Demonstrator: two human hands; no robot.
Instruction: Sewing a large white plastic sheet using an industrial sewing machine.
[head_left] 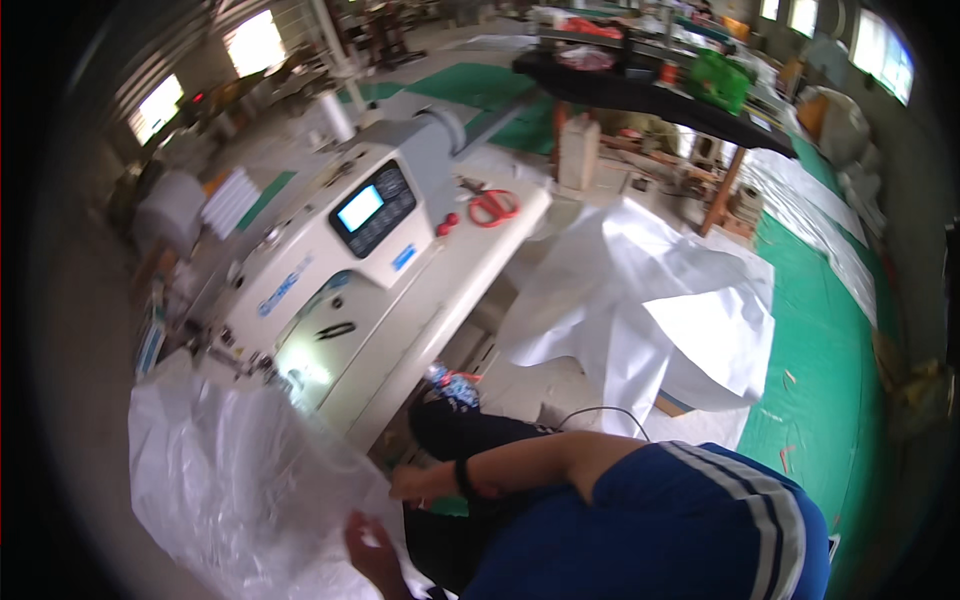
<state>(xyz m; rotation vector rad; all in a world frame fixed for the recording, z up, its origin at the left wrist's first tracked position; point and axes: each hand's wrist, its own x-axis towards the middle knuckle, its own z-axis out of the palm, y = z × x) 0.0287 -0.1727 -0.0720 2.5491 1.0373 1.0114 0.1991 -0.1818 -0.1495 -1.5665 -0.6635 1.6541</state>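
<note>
A large sheet of thin, translucent white material (230, 480) spreads over the lower left, in front of the cream industrial sewing machine (330, 260). My right hand (412, 482), with a black band on its wrist, pinches the sheet's near edge; its forearm comes in from the blue striped sleeve at the lower right. My left hand (372, 548) is at the bottom edge of the view, gripping the same sheet a little lower. Its fingers are partly hidden by the material. My dark trousers show just behind both hands.
Red-handled scissors (492, 205) lie on the machine's table top (470, 260). A heap of white fabric (650, 310) sits on the floor to the right, beside green floor matting (830, 350). A black table (650, 95) with clutter stands at the back. A small bottle (452, 385) is near my knee.
</note>
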